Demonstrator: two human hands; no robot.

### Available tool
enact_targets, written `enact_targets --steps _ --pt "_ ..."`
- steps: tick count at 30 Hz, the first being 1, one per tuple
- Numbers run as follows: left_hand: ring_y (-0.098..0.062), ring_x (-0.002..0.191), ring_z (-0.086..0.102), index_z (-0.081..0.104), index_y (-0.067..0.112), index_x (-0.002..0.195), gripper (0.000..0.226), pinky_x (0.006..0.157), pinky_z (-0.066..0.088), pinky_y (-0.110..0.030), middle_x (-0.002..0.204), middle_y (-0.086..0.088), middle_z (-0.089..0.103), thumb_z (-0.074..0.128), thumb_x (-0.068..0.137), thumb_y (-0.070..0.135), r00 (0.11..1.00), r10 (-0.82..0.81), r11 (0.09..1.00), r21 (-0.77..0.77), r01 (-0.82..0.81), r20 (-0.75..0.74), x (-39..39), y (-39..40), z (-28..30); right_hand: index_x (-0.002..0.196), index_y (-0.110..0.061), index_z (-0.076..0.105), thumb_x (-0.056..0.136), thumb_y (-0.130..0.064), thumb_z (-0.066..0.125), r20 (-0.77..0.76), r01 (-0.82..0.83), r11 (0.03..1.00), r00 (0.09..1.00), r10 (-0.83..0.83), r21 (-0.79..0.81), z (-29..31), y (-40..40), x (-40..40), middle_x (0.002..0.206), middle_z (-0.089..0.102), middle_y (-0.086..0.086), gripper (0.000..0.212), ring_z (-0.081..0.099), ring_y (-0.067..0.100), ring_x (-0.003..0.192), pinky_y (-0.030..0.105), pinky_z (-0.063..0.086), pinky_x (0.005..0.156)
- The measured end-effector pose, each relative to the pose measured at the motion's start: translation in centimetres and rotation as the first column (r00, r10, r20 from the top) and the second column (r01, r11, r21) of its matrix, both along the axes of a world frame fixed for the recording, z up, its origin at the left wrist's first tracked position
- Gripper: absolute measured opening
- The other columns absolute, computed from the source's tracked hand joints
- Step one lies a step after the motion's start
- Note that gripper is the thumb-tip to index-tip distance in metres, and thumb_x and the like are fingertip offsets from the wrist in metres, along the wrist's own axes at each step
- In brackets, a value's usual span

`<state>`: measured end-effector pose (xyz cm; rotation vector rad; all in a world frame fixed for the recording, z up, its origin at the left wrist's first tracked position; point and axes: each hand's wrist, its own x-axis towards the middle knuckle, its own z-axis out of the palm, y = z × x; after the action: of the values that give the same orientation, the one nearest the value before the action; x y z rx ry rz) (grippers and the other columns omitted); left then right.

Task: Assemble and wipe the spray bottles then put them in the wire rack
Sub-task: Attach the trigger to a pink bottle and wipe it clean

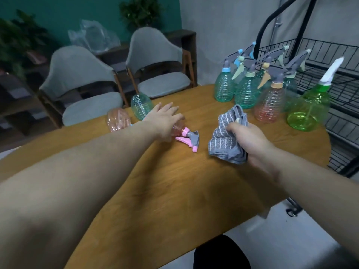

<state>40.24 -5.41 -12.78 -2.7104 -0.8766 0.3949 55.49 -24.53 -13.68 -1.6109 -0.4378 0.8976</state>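
A pink spray bottle lies on its side on the wooden table (174,191), its pink and grey trigger head (189,139) pointing right. My left hand (165,119) lies over the bottle's body with fingers stretched out, hiding most of it. My right hand (250,140) grips a bunched grey striped cloth (227,136) just right of the trigger head. A headless teal bottle (140,103) and a pink bottle body (118,119) lie beyond my left forearm. Several assembled bottles stand at the back right, among them an orange one (269,105) and a bright green one (308,109).
The black wire rack (330,53) stands just off the table's right edge, behind the standing bottles. Two grey chairs (155,61) sit at the far side of the table. Clear plastic bags (93,37) lie on a shelf by the green wall.
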Motion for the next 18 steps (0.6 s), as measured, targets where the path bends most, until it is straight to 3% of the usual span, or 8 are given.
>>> enact_targets --steps 2,4,6,9,13,18 --pt "-0.026 0.159 0.002 0.022 0.031 0.159 0.088 0.128 0.005 -0.050 0.172 -0.007 0.008 0.073 0.088 0.031 0.996 -0.015 0.999 0.037 0.019 -0.083 0.5 0.7 -0.2 0.089 -0.016 0.058 0.093 -0.014 0.057 -0.002 0.000 1.000 1.000 0.000 -0.013 -0.5 0.6 0.2 0.071 0.064 0.005 0.004 0.063 0.011 0.041 0.018 0.043 0.037" --pt "-0.027 0.158 0.009 0.022 0.033 0.158 0.088 0.127 0.011 -0.051 0.171 -0.007 0.011 0.075 0.088 0.032 0.993 -0.023 0.998 0.060 0.030 -0.112 0.8 1.3 -0.5 0.092 -0.016 0.059 0.093 -0.015 0.057 -0.006 -0.003 1.000 1.000 0.002 -0.017 -0.9 1.2 0.3 0.075 0.068 0.007 0.003 0.068 0.017 0.054 0.025 0.054 0.047" --pt "-0.028 0.152 0.025 0.026 0.035 0.155 0.084 0.122 0.024 -0.050 0.165 -0.007 0.026 0.076 0.088 0.037 0.994 -0.047 0.993 0.104 0.057 -0.098 0.8 1.7 -0.8 0.095 -0.017 0.060 0.092 -0.014 0.058 -0.028 0.001 1.000 1.000 -0.001 -0.011 -1.3 1.5 0.5 0.083 0.072 0.010 0.005 0.073 0.027 0.071 0.040 0.062 0.068" --pt "-0.028 0.136 0.041 0.033 0.036 0.151 0.077 0.112 0.037 -0.045 0.148 -0.005 0.043 0.074 0.087 0.047 0.996 -0.075 0.980 0.180 0.081 -0.042 0.6 1.4 -0.9 0.094 -0.016 0.060 0.091 -0.010 0.058 -0.023 0.002 1.000 1.000 -0.003 -0.013 -1.7 1.6 0.8 0.082 0.071 0.011 0.007 0.072 0.030 0.072 0.046 0.061 0.073" --pt "-0.030 0.125 0.047 0.043 0.030 0.146 0.077 0.107 0.040 -0.042 0.136 -0.008 0.042 0.077 0.079 0.049 0.999 -0.009 0.995 0.103 0.005 0.039 -0.9 -0.3 -0.9 0.093 -0.017 0.062 0.090 -0.004 0.057 0.031 -0.009 1.000 0.999 0.010 -0.021 -1.8 1.5 0.6 0.092 0.072 0.015 0.014 0.072 0.034 0.084 0.051 0.059 0.084" --pt "-0.032 0.115 0.051 0.041 0.027 0.143 0.077 0.094 0.047 -0.042 0.132 -0.011 0.038 0.077 0.078 0.047 0.979 0.112 0.993 0.013 -0.116 0.169 -3.9 -3.6 -0.9 0.094 -0.020 0.063 0.096 -0.014 0.052 0.130 -0.025 0.999 0.991 0.028 -0.029 -1.7 0.9 -0.5 0.097 0.073 0.013 0.013 0.073 0.032 0.088 0.051 0.057 0.088"
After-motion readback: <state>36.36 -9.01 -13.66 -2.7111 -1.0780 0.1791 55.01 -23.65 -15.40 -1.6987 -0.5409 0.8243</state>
